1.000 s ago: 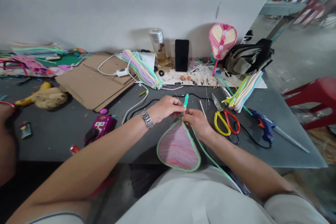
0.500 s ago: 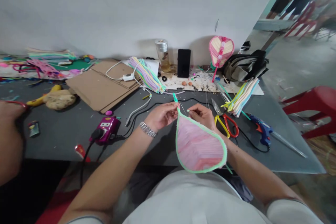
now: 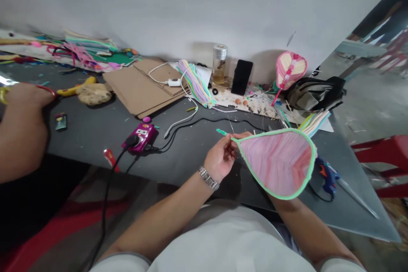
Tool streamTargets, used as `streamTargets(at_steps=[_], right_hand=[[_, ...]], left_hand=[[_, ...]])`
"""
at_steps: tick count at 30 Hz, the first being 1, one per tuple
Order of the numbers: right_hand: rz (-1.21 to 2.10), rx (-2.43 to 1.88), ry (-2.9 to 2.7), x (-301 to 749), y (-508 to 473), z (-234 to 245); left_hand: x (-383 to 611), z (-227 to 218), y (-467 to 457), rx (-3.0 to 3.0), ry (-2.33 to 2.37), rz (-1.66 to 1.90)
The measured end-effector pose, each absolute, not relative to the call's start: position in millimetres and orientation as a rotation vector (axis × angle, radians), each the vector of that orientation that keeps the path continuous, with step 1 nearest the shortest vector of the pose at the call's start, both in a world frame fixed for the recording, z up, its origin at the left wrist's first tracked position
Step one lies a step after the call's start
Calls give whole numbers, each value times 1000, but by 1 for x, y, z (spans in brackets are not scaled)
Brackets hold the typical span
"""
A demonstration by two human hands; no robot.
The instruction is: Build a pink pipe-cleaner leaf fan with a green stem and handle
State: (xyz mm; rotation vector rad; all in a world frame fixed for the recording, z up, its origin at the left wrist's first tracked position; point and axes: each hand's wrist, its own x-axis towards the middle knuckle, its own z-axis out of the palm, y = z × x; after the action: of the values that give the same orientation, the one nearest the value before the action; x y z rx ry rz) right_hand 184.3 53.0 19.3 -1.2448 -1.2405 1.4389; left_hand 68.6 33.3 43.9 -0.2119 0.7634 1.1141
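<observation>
My left hand, a metal watch on its wrist, is closed around the thin green neck of a teardrop-shaped hand fan. The fan has pink and lilac striped filling and a fuzzy mint-green rim. Its short green handle end pokes out beyond my left fingers. My right hand is mostly behind the fan; a few bent fingers show beside the neck, and what they grip is hidden. The fan's broad end points right, over my right forearm.
A blue glue gun lies at the right, a purple power socket at the left. Behind are cardboard sheets, pipe cleaners, a bottle, a phone and a finished pink fan. Another person's arm reaches in at left.
The fan has swung from hanging downward to pointing right, now covering most of my right hand and the scissors. My view has shifted, too. My left hand keeps its hold on the neck.
</observation>
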Motion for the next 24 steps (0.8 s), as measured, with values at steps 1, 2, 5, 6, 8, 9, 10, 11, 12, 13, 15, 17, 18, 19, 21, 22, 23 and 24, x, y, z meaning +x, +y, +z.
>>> streamTargets(at_steps=[1,2,5,6,8,9,10,11,12,13,15,17,18,19,21,22,23,24], right_hand=[[1443,-1223,-1246,183,50,21],[1437,-1202,-1255,181,47,22],[1396,-1175,-1284,176,41,28],[1383,-1182,-1293,174,41,29],[1352,-1201,-1308,173,42,32],[1329,-1208,-1315,174,43,33],[1307,-1214,-1327,176,43,33],[1288,-1218,-1345,179,44,34],[1272,-1221,-1368,182,44,34],[1260,-1225,-1392,185,44,34],[1238,-1235,-1431,188,45,32],[1212,-1241,-1444,187,46,29],[1194,-1228,-1433,185,47,26],[1174,-1201,-1412,182,47,24],[1142,-1127,-1340,176,49,20],[1138,-1090,-1301,174,49,19],[1146,-1059,-1270,173,50,19],[1166,-1041,-1252,173,50,18]], left_hand=[[67,44,31,-230,786,1123],[66,44,30,-243,804,1131],[63,43,26,-262,817,1152],[62,43,25,-261,812,1158],[62,43,23,-252,797,1167],[63,43,22,-247,790,1170],[63,44,21,-241,783,1170],[64,45,21,-234,776,1170],[64,45,20,-226,766,1168],[65,46,19,-219,753,1169],[66,46,18,-208,722,1174],[67,44,17,-198,691,1185],[68,43,16,-189,680,1185],[68,42,16,-176,673,1182],[68,39,14,-152,666,1172],[67,38,13,-141,667,1165],[65,38,13,-127,671,1152],[62,38,13,-103,676,1136]])
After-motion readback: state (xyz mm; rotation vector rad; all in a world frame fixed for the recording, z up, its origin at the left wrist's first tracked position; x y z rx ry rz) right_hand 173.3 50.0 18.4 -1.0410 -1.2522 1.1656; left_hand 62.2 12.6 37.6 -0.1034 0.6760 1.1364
